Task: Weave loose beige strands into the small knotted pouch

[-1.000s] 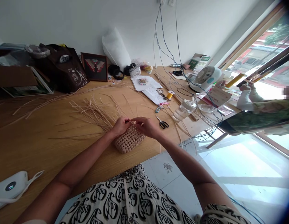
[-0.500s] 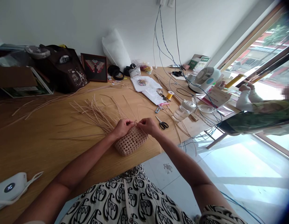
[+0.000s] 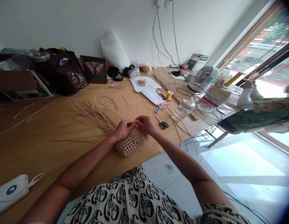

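The woven basket [image 3: 131,145] sits on the wooden table [image 3: 41,127], by its near edge, in front of the person; its inside cannot be seen from here. The left hand [image 3: 123,129] and right hand [image 3: 145,125] meet at its upper edge, close beside each other. Thumb and fingers of each are drawn together, pinching the basket there — exactly which strand lies between the fingertips is too small to tell. Loose strips [image 3: 94,113] fan out over the table beyond the left hand.

Right of the basket lie scissors [image 3: 162,123], and past them stands a clear jug [image 3: 182,112] partly filled with clear liquid. A glass bowl [image 3: 206,108] is just beside the jug. Farther back, a small clear box [image 3: 142,82] of tiny coloured pieces rests on papers [image 3: 152,95]. At the far left, a brown box [image 3: 13,81] has clear plastic at its top — next to it stands a dark bag [image 3: 67,76].
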A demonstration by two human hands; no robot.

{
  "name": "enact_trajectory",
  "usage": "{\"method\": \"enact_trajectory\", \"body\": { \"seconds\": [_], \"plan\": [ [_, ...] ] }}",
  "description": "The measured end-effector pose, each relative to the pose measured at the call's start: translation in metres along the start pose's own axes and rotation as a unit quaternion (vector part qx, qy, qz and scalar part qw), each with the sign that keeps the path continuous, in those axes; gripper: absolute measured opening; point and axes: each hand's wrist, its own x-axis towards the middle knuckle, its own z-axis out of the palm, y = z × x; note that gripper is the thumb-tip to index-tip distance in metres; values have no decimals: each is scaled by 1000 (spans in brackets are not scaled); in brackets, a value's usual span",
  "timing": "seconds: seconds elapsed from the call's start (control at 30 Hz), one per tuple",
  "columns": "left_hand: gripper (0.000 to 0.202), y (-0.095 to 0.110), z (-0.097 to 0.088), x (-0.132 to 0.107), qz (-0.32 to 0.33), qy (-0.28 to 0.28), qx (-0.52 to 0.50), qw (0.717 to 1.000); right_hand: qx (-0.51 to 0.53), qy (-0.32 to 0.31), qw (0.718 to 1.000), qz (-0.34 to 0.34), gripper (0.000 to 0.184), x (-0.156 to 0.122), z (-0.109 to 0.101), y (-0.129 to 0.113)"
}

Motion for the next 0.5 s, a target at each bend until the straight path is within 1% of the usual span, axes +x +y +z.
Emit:
{"method": "enact_trajectory", "body": {
  "seconds": [0.07, 0.17, 0.23, 0.27, 0.3, 0.33, 0.37, 0.43, 0.5],
  "plan": [
    [31, 2, 0, -1, 0, 1, 3, 1000, -61, -12, 998, -9, 21, 3, -3, -7],
    [29, 6, 0, -1, 0, 9, 26, 1000, -121, -8, 993, 0, 19, 16, -13, -18],
    [27, 7, 0, -1, 7, 9, 41, 999, -137, -15, 990, 28, 24, 29, -20, -24],
    [26, 7, 0, -1, 11, 7, 46, 999, -119, -34, 991, 54, 28, 36, -23, -27],
    [25, 8, 0, -1, 15, 5, 50, 999, -76, -65, 991, 84, 31, 42, -27, -30],
    [24, 7, -1, -1, 17, 5, 54, 998, -10, -103, 988, 117, 33, 48, -30, -33],
    [24, 7, -1, 0, 19, 6, 58, 998, 73, -143, 976, 147, 35, 54, -34, -36],
    [23, 7, -2, 0, 17, 11, 62, 998, 237, -203, 932, 185, 36, 62, -41, -43],
    [23, 7, -4, 1, 10, 16, 62, 998, 349, -216, 893, 182, 35, 67, -48, -51]
  ]
}}
